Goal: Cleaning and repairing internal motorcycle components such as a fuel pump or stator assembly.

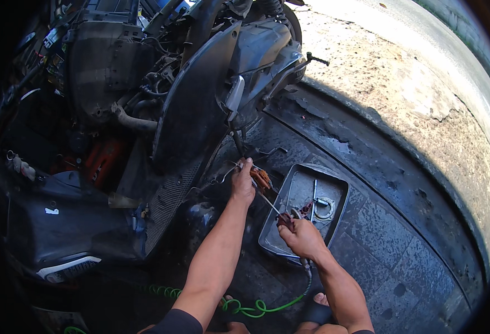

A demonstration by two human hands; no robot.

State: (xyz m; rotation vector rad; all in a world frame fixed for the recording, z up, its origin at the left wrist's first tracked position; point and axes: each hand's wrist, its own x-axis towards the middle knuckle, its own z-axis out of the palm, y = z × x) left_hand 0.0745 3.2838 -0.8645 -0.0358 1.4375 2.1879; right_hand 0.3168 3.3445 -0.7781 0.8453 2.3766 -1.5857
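My left hand (pixel 243 181) is closed round a small rusty, orange-brown part (pixel 260 178) beside the scooter's lower front. My right hand (pixel 300 236) grips an air blow gun (pixel 288 219) with a long, thin metal nozzle (pixel 267 203) angled up toward that part. A grey hose (pixel 308 273) runs down from the gun into a coiled green hose (pixel 261 306). Under my right hand lies a shallow metal tray (pixel 341 207) holding a round ring-shaped piece (pixel 324 209), a slim metal tool (pixel 315 186) and other small items I cannot make out.
A partly dismantled dark scooter (pixel 200 94) with exposed tubes fills the upper left, its loose-looking panels (pixel 67 217) at left. Dark tiles (pixel 389 261) lie below, bordered by a raised worn edge (pixel 367 133) and sunlit pavement (pixel 401 72). My feet (pixel 320 300) are at the bottom.
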